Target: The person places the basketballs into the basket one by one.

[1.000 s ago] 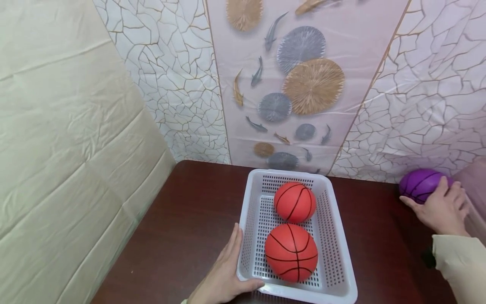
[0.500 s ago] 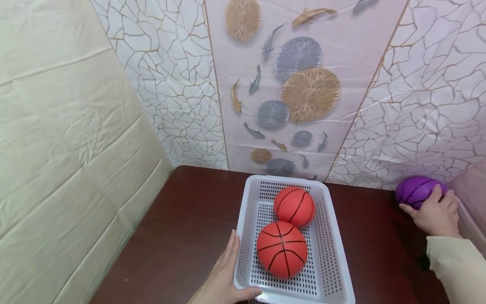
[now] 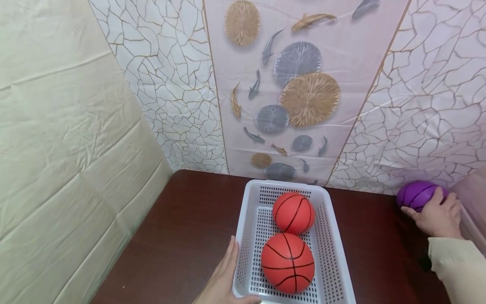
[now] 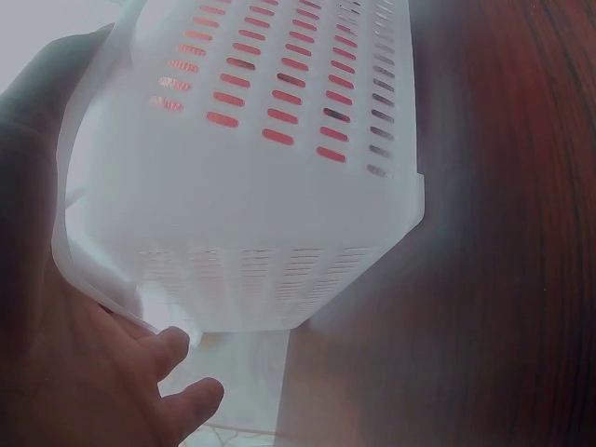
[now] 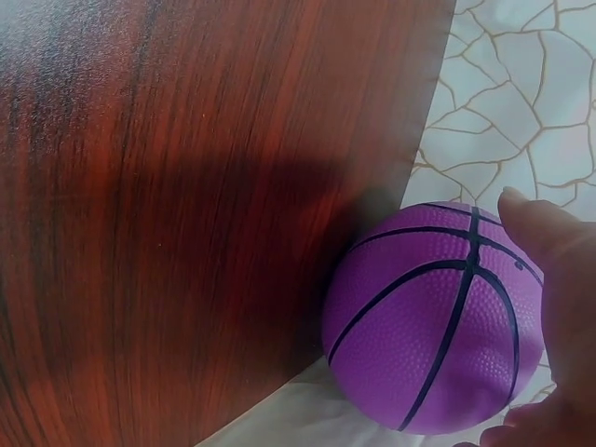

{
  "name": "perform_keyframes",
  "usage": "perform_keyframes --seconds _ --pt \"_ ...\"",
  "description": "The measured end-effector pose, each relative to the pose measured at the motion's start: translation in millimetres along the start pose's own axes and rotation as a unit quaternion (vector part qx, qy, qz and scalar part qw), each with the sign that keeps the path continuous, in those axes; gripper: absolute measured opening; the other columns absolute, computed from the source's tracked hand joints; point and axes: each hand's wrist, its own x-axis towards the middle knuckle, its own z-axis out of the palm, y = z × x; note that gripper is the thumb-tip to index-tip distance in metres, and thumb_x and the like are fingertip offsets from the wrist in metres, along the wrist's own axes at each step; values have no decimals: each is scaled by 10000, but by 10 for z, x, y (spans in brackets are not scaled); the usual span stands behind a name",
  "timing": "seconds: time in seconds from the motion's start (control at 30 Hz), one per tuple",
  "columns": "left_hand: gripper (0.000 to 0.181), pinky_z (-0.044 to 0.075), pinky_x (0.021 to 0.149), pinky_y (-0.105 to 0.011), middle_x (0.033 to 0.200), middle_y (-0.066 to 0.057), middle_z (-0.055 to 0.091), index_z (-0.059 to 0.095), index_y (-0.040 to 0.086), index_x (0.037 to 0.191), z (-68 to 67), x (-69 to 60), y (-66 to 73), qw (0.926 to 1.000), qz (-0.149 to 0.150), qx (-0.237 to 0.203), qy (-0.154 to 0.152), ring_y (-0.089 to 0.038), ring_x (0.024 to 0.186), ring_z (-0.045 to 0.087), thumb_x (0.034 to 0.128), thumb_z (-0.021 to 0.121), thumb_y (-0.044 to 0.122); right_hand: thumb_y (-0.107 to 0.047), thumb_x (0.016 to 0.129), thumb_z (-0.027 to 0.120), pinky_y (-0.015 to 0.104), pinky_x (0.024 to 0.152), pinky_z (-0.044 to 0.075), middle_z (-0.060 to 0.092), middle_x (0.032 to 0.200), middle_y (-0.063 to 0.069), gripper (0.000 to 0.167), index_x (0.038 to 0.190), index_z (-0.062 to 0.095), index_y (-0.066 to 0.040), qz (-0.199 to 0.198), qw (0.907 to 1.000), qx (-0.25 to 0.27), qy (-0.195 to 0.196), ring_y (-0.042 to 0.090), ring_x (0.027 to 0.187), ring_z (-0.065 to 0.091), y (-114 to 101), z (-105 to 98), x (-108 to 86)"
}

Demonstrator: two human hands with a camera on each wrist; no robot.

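Two small red basketballs, one farther (image 3: 293, 213) and one nearer (image 3: 287, 263), lie touching in a white perforated plastic basket (image 3: 246, 202). My left hand (image 3: 223, 276) rests along the basket's left side with straight fingers, its thumb at the near rim. In the left wrist view, the hand (image 4: 102, 372) lies against the basket's rim, with balls showing red through the slots. Far right, my right hand (image 3: 440, 216) holds a purple mini basketball (image 3: 415, 196), thumb at its near left, fingers over its right. In the right wrist view, this purple ball (image 5: 428, 326) sits at the tabletop's edge.
The dark reddish wooden table (image 3: 182, 228) meets a patterned cloth wall (image 3: 300, 93) at the back. Beige cloth (image 3: 76, 169) hangs along the left side. Pinkish cloth (image 3: 472, 196) borders the right, close beside my right hand.
The nearer red ball first shifts left in the basket, then back right. The right hand closes slightly on the purple ball's near side, and the view tilts slightly upward.
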Motion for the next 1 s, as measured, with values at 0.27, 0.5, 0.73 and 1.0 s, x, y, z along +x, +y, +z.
perform_keyframes --seconds 0.27,0.5,0.73,1.0 --pt "1260 369 966 -653 1632 28 -41 -7 185 1576 -2 13 26 10000 17 -16 53 -351 1411 263 690 744 675 -497 844 692 727 1002 60 -94 1360 528 1164 1432 -76 152 91 9999 -7 -125 709 1241 -2 -27 -40 23" --pt "1262 360 980 -644 1633 30 -47 7 174 1576 2 -4 28 9999 49 69 77 -337 1421 248 687 745 680 -481 831 709 738 925 127 7 1253 603 1176 1429 -65 172 83 9998 -161 15 735 1151 86 -47 -33 7" --pt "1260 359 976 -650 1633 20 -52 8 168 1576 6 -9 7 9999 66 61 76 -348 1419 247 690 750 671 -529 757 753 732 812 235 146 1254 571 1133 1414 127 149 370 9964 -383 658 697 1123 218 -103 29 4" --pt "1257 357 954 -677 1632 11 -62 2 162 1575 8 -4 0 10000 13 -14 27 -390 1411 247 697 746 668 -437 766 782 789 869 182 29 1385 511 1205 1459 -32 120 295 9996 -14 -40 704 1235 88 -149 19 37"
